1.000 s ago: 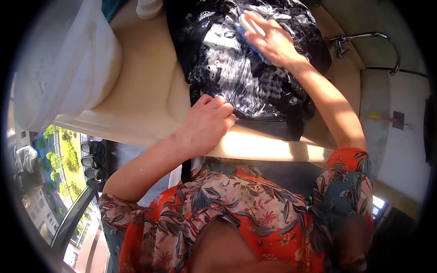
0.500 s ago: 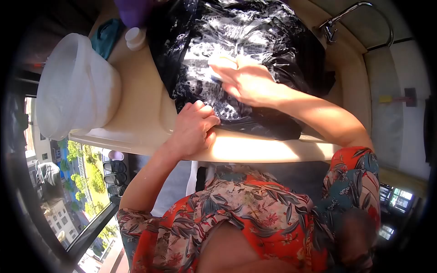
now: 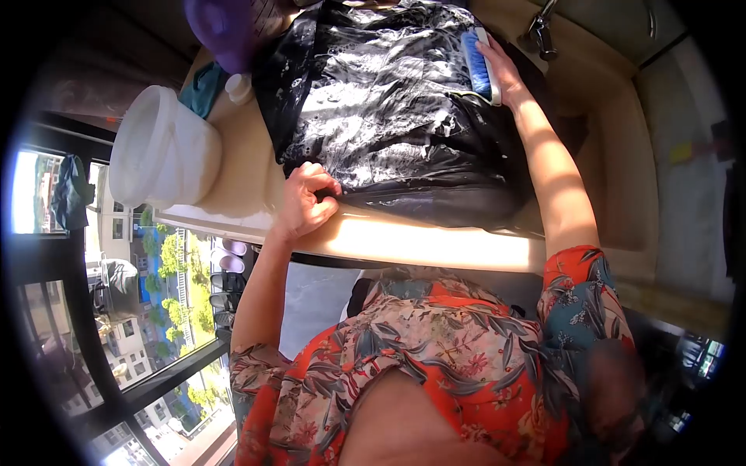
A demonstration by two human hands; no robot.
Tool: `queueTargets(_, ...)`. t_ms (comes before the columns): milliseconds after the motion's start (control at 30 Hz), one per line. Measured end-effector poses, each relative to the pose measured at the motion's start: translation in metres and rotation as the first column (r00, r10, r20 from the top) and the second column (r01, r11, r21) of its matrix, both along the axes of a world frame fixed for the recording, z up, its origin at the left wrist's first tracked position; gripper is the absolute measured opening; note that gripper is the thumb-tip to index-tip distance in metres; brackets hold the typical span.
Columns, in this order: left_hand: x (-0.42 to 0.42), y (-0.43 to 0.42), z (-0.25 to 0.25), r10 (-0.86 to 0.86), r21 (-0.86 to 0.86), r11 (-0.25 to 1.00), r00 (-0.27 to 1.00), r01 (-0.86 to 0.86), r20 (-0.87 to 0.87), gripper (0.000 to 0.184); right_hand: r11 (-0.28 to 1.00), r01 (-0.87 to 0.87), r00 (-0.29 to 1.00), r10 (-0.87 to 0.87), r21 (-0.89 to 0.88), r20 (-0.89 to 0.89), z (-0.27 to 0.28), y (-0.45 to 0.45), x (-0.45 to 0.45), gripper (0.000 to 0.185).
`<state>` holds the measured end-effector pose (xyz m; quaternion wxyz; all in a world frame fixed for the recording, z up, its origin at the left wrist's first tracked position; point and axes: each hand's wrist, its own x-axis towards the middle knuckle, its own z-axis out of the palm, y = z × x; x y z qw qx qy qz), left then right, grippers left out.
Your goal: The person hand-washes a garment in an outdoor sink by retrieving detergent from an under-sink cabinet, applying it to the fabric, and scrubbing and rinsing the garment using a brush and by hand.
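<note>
A black garment [image 3: 373, 116], wet and streaked with white suds, is spread over the beige sink counter [image 3: 388, 237]. My right hand [image 3: 505, 71] grips a scrub brush [image 3: 479, 67] with a white back and blue bristles at the garment's upper right. The bristles are turned sideways, facing left. At the garment's near left corner, my left hand [image 3: 307, 200] is closed with its fingers curled on the fabric edge.
A white plastic bucket [image 3: 167, 147] stands on the left of the counter. Behind it are a teal cloth [image 3: 203, 88], a white cap [image 3: 238, 88] and a purple container [image 3: 225, 31]. A chrome faucet [image 3: 542, 35] rises at the upper right, above the sink basin [image 3: 614, 163].
My right hand has moved from the garment's middle to its upper right, and the brush bristles now show. My left hand still pinches the near edge. The view has shifted.
</note>
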<state>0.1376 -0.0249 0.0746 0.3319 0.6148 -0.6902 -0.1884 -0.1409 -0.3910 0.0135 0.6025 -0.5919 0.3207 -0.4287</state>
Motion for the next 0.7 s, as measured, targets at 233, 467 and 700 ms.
queueTargets(233,-0.006,0.002,0.000,0.047,0.083,0.996,0.998,-0.043,-0.046,0.019,0.994,0.008,0.998,0.000,0.109,-0.071,0.007,0.044,-0.010,0.068)
queueTargets(467,-0.005,0.008,-0.009,0.072,-0.013,0.997,0.996,-0.071,0.043,0.014,0.997,-0.040,0.975,0.054,0.068,-0.216,0.048,0.093,-0.044,0.068)
queueTargets(700,-0.009,0.006,-0.009,0.077,-0.018,0.997,0.996,-0.076,0.050,0.011,0.957,0.275,0.799,-0.173,0.094,-0.576,-0.015,0.098,-0.218,0.075)
